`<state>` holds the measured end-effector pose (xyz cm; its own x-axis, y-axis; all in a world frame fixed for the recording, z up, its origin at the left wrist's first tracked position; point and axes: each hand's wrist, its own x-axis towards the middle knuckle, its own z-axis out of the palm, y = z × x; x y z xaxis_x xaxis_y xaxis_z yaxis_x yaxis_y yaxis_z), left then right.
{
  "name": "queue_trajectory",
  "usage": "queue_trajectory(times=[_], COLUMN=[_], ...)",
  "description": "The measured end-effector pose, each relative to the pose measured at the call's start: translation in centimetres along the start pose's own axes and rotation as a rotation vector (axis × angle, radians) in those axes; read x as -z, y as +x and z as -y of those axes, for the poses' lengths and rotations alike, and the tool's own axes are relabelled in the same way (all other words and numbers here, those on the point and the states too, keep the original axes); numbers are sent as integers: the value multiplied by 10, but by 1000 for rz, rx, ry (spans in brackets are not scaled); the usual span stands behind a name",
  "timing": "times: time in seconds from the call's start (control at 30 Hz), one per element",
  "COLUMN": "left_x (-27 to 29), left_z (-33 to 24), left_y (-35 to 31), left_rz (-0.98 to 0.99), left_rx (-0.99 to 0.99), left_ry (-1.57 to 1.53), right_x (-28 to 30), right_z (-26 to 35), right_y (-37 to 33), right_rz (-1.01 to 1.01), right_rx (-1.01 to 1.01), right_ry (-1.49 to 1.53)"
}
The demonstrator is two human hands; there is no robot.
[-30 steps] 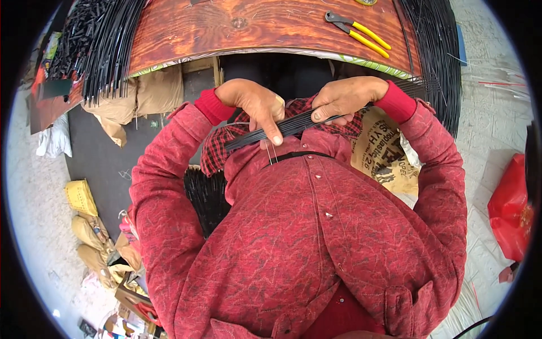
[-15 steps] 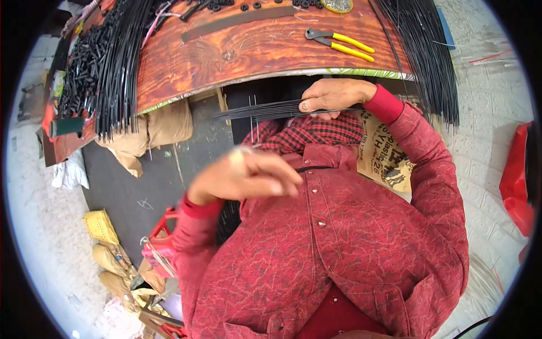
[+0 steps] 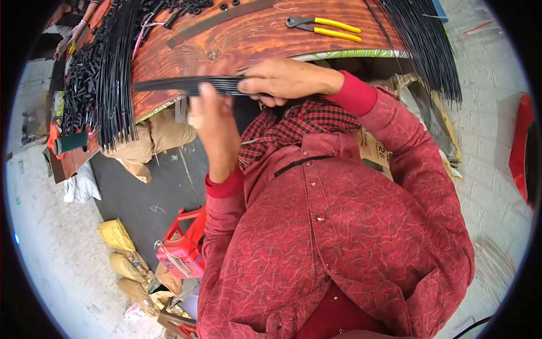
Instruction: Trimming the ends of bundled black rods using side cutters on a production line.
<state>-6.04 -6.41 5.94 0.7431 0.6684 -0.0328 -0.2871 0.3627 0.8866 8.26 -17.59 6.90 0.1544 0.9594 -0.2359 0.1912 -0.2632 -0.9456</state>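
Observation:
My right hand (image 3: 276,79) is closed round a bundle of thin black rods (image 3: 169,84), with the thumb on the near side. From that grip the bundle stretches left, about level, over the table's front edge. My left hand (image 3: 213,121) is raised at the middle of the bundle. Its thumb shows on the near side, and blurred fingers reach up past the far side. Motion smears these fingers, so whether they grip the rods cannot be told. Yellow-handled pincers (image 3: 324,28) lie on the wooden table (image 3: 254,45) beyond my right hand.
Long black rods hang over the table's left (image 3: 116,79) and right (image 3: 423,51) ends. Small black tubular parts (image 3: 84,85) are heaped at far left. A flat dark strip (image 3: 220,22) lies on the tabletop. Below left stands a red plastic stool (image 3: 183,243). Brown paper sacks (image 3: 169,133) sit under the table.
My left hand has moved up and away from my chest to the bundle. The right hand has carried the bundle left and up, over the table edge. The whole view has shifted slightly.

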Motion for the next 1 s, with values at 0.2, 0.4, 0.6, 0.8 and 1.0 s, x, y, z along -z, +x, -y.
queue_trajectory(times=[0.2, 0.4, 0.6, 0.8, 1.0], left_x=[-19, -45, -63, -41, -44], left_z=[-58, -93, -68, 8, -6], left_y=[33, 53, 63, 19, 22], left_rz=[58, 186, 355, 324, 402], left_rx=[-219, -328, -371, -48, 18], left_ry=[-55, -73, 512, 174, 30], right_x=[-14, -27, -32, -73, -75], right_z=[38, 47, 11, -32, -15], right_y=[22, 46, 37, -18, -18], right_rz=[-173, -482, -765, -718, -735], right_rx=[255, 641, 669, 322, 271], right_ry=[24, 47, 145, 136, 171])
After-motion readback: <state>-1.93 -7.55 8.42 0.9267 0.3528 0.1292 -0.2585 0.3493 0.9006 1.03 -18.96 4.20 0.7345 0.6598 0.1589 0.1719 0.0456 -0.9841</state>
